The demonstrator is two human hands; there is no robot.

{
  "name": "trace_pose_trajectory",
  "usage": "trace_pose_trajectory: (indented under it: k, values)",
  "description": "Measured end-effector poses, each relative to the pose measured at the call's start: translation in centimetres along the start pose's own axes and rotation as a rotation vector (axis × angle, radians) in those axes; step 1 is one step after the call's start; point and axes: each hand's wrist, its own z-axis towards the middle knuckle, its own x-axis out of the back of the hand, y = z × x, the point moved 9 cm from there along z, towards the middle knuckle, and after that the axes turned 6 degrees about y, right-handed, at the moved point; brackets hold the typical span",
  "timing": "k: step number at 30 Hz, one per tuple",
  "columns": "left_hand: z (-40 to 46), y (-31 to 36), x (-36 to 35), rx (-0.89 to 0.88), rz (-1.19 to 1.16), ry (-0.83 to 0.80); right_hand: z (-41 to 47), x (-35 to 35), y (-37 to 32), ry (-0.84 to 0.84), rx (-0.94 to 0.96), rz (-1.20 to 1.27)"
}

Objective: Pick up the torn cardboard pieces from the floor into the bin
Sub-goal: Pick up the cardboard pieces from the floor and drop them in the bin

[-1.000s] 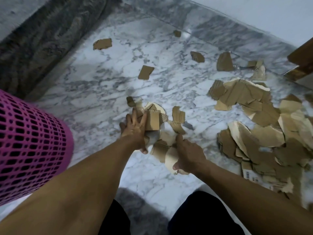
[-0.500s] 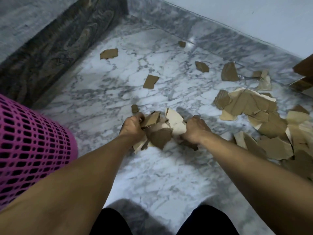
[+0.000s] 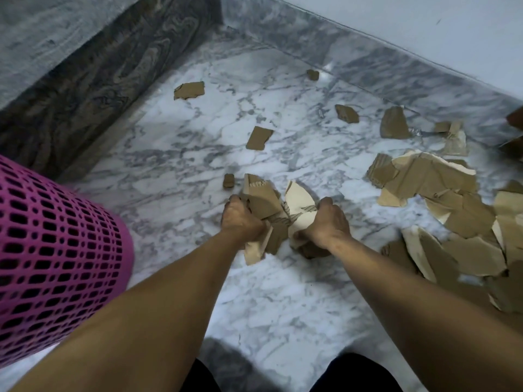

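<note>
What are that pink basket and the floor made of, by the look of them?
The pink mesh bin looks like moulded plastic: uniform colour, a regular grid of holes. The white grey-veined floor looks like polished marble or marble-look tile: irregular veining, faint sheen.

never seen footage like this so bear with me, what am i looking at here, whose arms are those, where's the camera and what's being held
There is no machine here: a person wears a wide-angle camera on the head, and it looks forward and down, so the two bare arms reaching into the picture are that person's own. The left hand and the right hand together grip a bundle of torn cardboard between them. Below is a white and grey marble floor. On it lie single scraps, such as one small piece, and on the right a big heap of torn cardboard. At the left edge stands the pink mesh bin, where the pieces are meant to go. The dark shapes at the bottom look like the person's knees.
</note>
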Motion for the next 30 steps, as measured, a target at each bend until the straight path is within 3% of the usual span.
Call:
trace_pose_trajectory:
  k: [3,12,16,19,30]
  values:
    - [-0.1,-0.1,-0.9,0.032,-0.005,-0.018,0.1,-0.5,-0.1,-0.006,0.015,0.013]
    - [-1.3,0.7,-1.5,-0.086,0.056,-0.104,-0.2,-0.9,-0.6,-0.018,0.079,0.057]
    - [-2.0,1.2,-1.8,-0.143,0.166,-0.029,-0.6,-1.1,-1.1,-0.036,0.105,0.048]
    - [-1.9,1.0,-1.5,-0.126,0.086,-0.032,-1.0,-0.7,-1.5,-0.053,0.133,0.069]
    - [-2.9,6.4,12.5,-0.277,-0.115,-0.025,-3.5,9.1,-10.6,-0.029,0.304,0.257]
